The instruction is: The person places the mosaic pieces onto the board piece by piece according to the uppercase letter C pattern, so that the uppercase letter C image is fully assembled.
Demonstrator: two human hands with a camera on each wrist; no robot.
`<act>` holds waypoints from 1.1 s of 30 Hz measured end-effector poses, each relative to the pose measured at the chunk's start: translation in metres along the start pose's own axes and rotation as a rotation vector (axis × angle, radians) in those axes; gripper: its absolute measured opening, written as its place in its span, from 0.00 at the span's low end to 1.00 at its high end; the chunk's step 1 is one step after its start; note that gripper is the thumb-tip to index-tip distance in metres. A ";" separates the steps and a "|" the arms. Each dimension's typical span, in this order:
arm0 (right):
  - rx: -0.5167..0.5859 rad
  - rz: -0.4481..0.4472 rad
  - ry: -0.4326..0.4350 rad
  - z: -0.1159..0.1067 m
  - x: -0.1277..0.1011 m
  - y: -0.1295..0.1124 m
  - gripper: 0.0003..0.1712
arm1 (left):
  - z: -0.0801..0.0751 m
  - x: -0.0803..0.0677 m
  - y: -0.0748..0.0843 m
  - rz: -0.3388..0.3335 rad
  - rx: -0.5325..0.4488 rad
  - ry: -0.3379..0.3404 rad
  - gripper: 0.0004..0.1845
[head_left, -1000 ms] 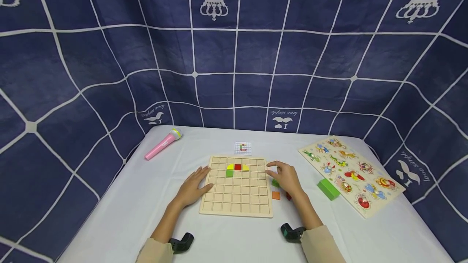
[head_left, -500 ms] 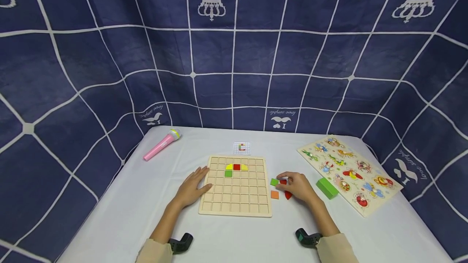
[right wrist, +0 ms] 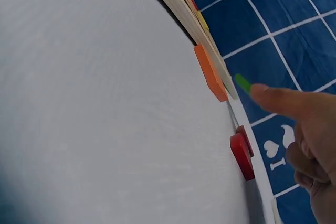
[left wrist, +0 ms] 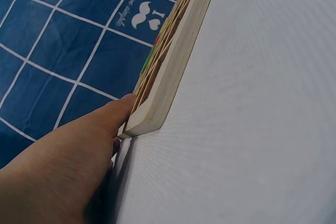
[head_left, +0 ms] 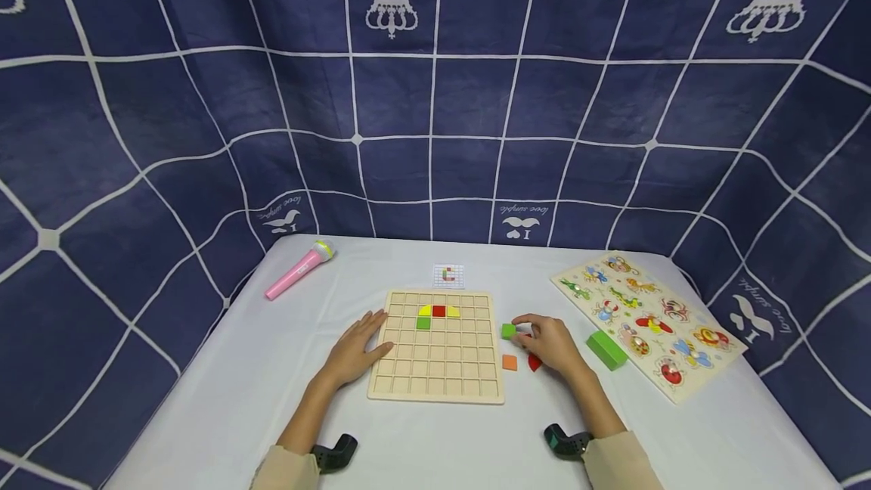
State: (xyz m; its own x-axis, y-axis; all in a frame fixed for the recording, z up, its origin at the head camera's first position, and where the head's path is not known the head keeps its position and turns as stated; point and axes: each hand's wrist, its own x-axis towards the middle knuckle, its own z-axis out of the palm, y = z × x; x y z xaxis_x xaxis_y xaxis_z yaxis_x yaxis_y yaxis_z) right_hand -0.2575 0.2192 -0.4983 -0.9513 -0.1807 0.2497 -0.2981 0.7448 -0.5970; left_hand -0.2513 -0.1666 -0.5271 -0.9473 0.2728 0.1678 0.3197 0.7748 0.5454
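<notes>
Head view shows us two hands at work on a white cloth-covered tabletop (head_left: 408, 437). Our right hand (head_left: 553, 342) pinches a small, flat, bright green tile (head_left: 508, 331) at the tips of its thumb and finger, so that grip is closed on it. The tile is just past the right side of a pale wooden board (head_left: 435, 369) with a grid of little squares. Near it, we see a flat orange square (head_left: 509, 362) and a red piece (head_left: 534, 363), partly hidden by the hand.

Our left hand (head_left: 355, 350) rests on the board's left edge with its fingers straight, so that grip is open. Near the top of the board sit a red square (head_left: 438, 311) between two yellow pieces (head_left: 425, 311), and a green square (head_left: 423, 323) just below the left yellow one. Behind the board lies a small white picture card (head_left: 449, 276). Off to the right, a long green block (head_left: 606, 350) sits beside a wooden bug-picture board (head_left: 653, 324).
</notes>
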 end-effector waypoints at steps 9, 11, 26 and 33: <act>0.000 -0.118 0.050 0.006 0.007 -0.028 0.15 | -0.002 0.000 0.001 -0.001 0.000 -0.006 0.37; 0.000 -0.126 0.047 0.012 0.009 -0.035 0.15 | -0.002 0.000 0.001 0.002 0.000 -0.003 0.37; 0.041 -0.199 -0.023 0.072 0.028 -0.091 0.16 | 0.000 0.000 -0.001 0.003 -0.006 0.003 0.37; 0.076 -0.190 -0.050 0.092 0.027 -0.103 0.15 | -0.001 -0.002 -0.001 0.002 -0.002 0.003 0.37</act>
State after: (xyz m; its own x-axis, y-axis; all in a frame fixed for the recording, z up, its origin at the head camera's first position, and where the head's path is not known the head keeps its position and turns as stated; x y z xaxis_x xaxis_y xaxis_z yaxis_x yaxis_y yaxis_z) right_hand -0.2601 0.0786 -0.4997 -0.8795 -0.3463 0.3266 -0.4760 0.6438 -0.5992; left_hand -0.2502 -0.1688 -0.5269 -0.9467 0.2728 0.1711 0.3216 0.7734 0.5463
